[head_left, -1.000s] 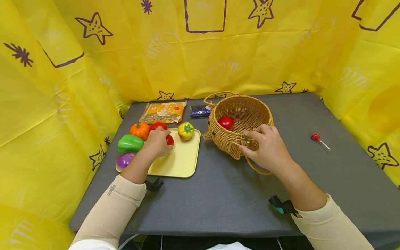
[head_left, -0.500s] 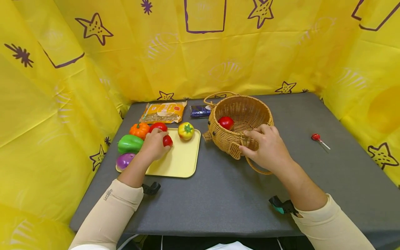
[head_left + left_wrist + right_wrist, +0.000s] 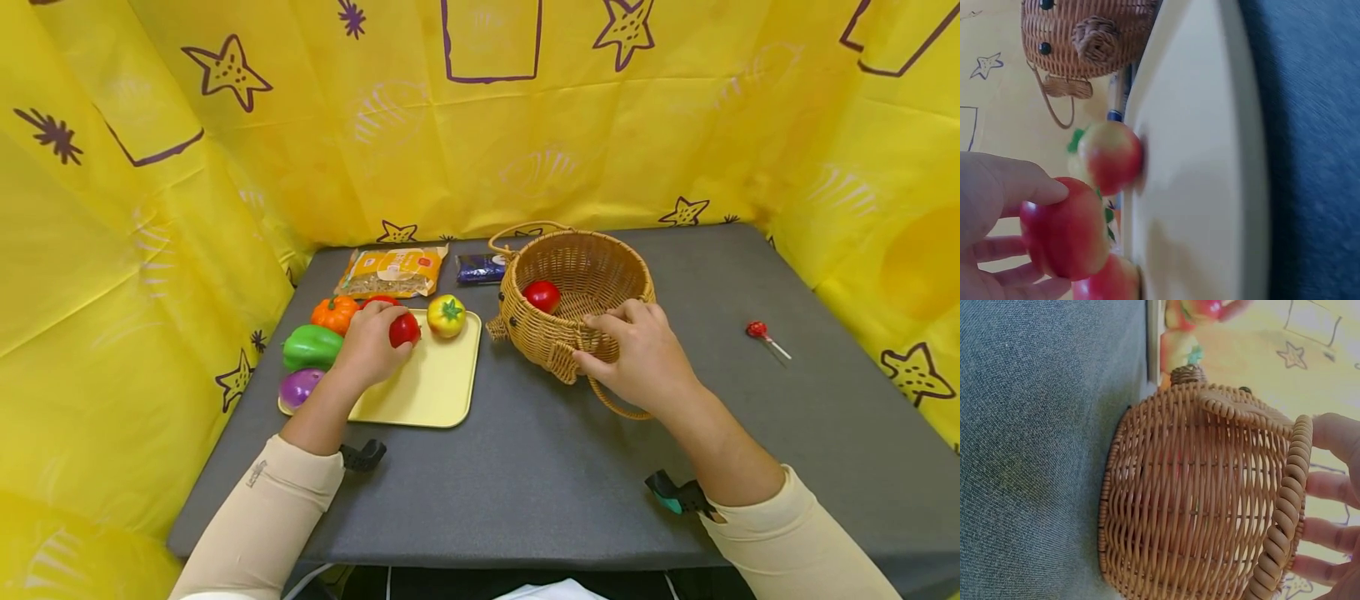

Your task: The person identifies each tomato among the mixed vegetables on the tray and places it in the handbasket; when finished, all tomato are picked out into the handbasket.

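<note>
In the head view my left hand (image 3: pixel 369 346) holds a red tomato (image 3: pixel 405 330) over the yellow tray (image 3: pixel 442 400). The left wrist view shows thumb and fingers around this tomato (image 3: pixel 1066 230), which appears raised off the tray. A yellow-red tomato (image 3: pixel 446 316) with a green calyx sits at the tray's back right. Behind my left hand another red vegetable (image 3: pixel 381 300) is partly hidden. My right hand (image 3: pixel 637 358) grips the near rim of a wicker basket (image 3: pixel 543 333), thumb outside and fingers over the edge. Inside the basket lies a red round fruit (image 3: pixel 542 296).
An orange pumpkin (image 3: pixel 335 314), a green bell pepper (image 3: pixel 311 347) and a purple eggplant-like piece (image 3: pixel 300 387) line the tray's left side. Behind stand an orange food packet (image 3: pixel 393 271) and a dark blue packet (image 3: pixel 481 268). A red lollipop (image 3: pixel 757 329) lies at the right.
My left hand has shifted slightly leftward, and the red tomato in it has risen a little since half a second ago. The right hand and basket have stayed in place.
</note>
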